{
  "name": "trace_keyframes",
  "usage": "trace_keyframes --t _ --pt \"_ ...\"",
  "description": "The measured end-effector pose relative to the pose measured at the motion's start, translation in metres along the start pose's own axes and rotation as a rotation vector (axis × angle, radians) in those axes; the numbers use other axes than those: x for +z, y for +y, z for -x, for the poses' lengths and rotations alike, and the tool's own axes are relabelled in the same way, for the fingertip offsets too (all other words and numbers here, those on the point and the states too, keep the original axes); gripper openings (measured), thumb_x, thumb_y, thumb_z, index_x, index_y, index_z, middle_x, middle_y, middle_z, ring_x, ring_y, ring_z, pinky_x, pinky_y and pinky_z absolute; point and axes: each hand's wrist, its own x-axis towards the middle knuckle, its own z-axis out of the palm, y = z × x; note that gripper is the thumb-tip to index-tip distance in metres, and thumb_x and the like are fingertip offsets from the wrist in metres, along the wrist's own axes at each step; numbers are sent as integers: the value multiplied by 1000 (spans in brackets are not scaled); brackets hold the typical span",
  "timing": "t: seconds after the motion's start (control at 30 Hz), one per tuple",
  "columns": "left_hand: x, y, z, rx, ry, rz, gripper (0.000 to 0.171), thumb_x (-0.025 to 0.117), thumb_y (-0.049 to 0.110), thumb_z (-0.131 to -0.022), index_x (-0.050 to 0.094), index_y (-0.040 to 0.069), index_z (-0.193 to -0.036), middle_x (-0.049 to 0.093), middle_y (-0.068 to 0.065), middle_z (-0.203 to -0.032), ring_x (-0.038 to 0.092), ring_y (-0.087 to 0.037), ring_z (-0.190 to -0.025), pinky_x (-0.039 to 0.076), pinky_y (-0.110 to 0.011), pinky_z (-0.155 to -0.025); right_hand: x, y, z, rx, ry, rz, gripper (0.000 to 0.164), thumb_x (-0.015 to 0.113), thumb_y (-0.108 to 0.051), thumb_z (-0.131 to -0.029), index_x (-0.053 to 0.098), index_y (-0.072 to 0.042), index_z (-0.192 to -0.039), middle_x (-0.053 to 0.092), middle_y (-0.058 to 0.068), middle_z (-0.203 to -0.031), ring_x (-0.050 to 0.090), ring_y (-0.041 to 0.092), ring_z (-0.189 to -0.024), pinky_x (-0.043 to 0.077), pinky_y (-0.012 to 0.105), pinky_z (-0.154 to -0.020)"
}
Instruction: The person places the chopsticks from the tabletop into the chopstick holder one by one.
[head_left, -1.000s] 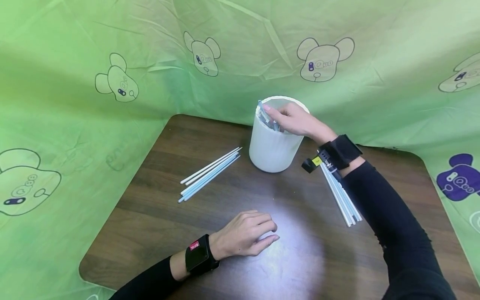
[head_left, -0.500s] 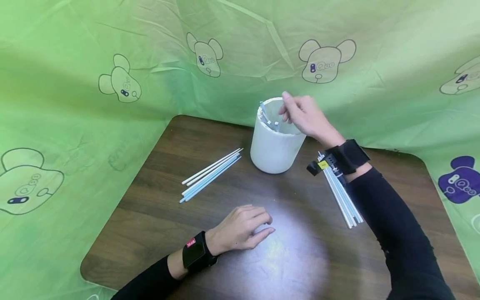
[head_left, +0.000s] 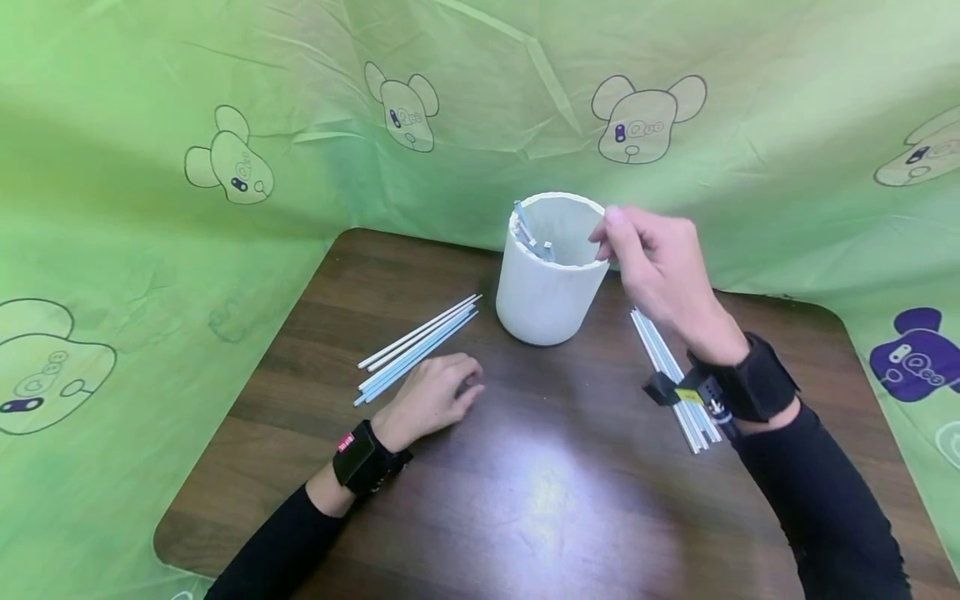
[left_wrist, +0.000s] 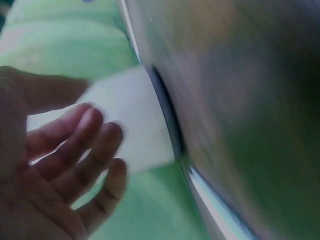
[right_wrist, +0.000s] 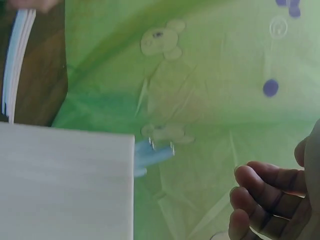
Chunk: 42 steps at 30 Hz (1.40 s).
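You are facing a green cloth point(head_left: 487, 117) that is hanging behind the brown desk point(head_left: 465, 533); outlined animal heads point(head_left: 637, 127) are dotting it, a purple head point(head_left: 921, 357) is showing at right, and light is gleaming off the desk.

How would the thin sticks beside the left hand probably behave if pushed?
The sticks look slender and rod-like, so they may roll. They lie side by side with some gaps and no visible tie, so a push would probably spread them apart. They run straight, which suggests they are stiff rather than floppy.
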Motion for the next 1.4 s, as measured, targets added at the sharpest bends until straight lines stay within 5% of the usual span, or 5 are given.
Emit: trace_keyframes --t 0.33,0.53,0.73,1.1,1.4 --pt "-17 -57 19 -313 -129 -161 18 74 19 -70 56 14 -69 53 2 -62 50 -15 -54 37 -30 -44 10 -26 58 -288 -145 77 24 48 -17 -89 55 -14 -67 46 -8 -60 39 2 -58 36 15 -56" --pt "-27 -71 33 -417 -197 -150 18 74 15 -71 57 9 -70 57 -5 -64 51 -18 -52 35 -29 -40 19 -37 88 -314 -270 121 13 52 -18 -86 56 -19 -74 45 -14 -66 44 -1 -65 37 12 -60" --pt "-34 -70 40 -463 -258 -125 20 73 14 -72 55 11 -65 55 -5 -63 48 -17 -51 34 -26 -41 25 -42 107 -302 -338 153 10 55 -20 -85 54 -24 -75 42 -17 -67 41 -2 -66 32 11 -58" --pt "-44 -60 42 -612 -500 -81 18 65 16 -78 52 9 -67 52 -6 -67 48 -17 -54 36 -27 -44 37 -31 125 -256 -411 171 12 55 -24 -86 54 -27 -74 40 -21 -67 42 -4 -64 36 12 -56" --pt "-67 -51 42 -606 -387 -131 11 57 6 -78 48 4 -85 51 -9 -69 48 -21 -56 34 -30 -44 41 -27 136 -222 -493 130 13 54 -25 -88 57 -28 -76 44 -21 -67 41 -5 -62 37 10 -57"
